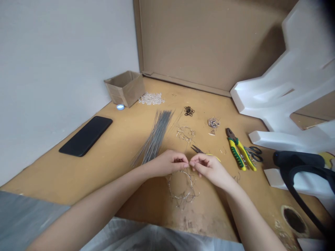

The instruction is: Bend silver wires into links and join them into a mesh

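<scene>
My left hand (175, 163) and my right hand (209, 168) meet over the front of the table, each with thumb and forefinger pinched. Between and just below their fingertips is a wire ring (170, 190), a thin silvery hoop with several short wire ends sticking out. Both hands grip at its upper edge; the exact bit of wire in the fingers is too small to make out. Long-nose pliers (196, 149) lie just behind my right hand, partly covered by it. A bundle of straight grey wires (157, 134) lies behind my left hand.
Behind my hands are a second wire ring (185, 133), black rings (188, 111), a silvery wire coil (214, 122) and clear beads (151, 98). To the right lie yellow-green pliers (239, 150) and scissors (255, 153). A cardboard box (128, 92) and black phone (86, 136) are left.
</scene>
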Available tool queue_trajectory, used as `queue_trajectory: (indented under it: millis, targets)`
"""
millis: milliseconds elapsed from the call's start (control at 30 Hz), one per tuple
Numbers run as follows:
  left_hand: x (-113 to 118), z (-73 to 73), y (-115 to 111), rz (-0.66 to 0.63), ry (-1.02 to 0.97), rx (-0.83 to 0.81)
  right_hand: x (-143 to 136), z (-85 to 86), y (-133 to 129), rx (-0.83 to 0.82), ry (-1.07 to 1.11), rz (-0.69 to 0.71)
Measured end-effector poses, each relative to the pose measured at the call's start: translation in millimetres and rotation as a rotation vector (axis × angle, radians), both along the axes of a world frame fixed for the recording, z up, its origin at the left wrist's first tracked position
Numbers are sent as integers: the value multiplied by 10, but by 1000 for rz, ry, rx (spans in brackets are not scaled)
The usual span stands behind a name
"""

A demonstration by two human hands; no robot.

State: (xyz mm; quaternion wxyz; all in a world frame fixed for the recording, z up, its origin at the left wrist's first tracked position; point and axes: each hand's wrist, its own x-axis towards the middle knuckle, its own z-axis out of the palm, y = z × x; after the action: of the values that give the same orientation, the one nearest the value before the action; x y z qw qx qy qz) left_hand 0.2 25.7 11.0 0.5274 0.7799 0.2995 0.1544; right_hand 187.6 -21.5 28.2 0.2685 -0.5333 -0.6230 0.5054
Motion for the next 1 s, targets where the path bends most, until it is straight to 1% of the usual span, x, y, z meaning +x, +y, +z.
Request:
queue_trajectory:
  millis: [100, 200, 333, 467, 567, 667, 700, 767, 900, 1000]
  targets:
    - [6, 4, -9, 37, -14, -65, -3, 20, 7, -8, 1, -12]
    - [19, 8, -15, 56, -20, -30, -8, 6, 13, -11, 12, 0]
    - [39, 11, -28, 53, -17, -32, -11, -33, 19, -7, 36, -7]
    - [42, 12, -50, 37, -6, 37, -12, -35, 23, -16, 36, -16]
    - [40, -3, -55, 19, -7, 82, 8, -5, 26, 40, -26, -21]
    - [40, -15, -54, 17, 10, 132, 87, 46, 32, 202, -204, -97]
    - [41, -14, -53, 16, 15, 143, 131, 65, 32, 264, -289, -124]
    - [42, -7, -53, 23, 24, 160, 242, 100, 21, 357, -492, -128]
    - [43, 16, -56, 65, 62, 218, 477, 125, -75, 409, -865, -26]
    - [46, 28, -67, 66, 78, 249, 556, 78, -174, 491, -1008, 34]
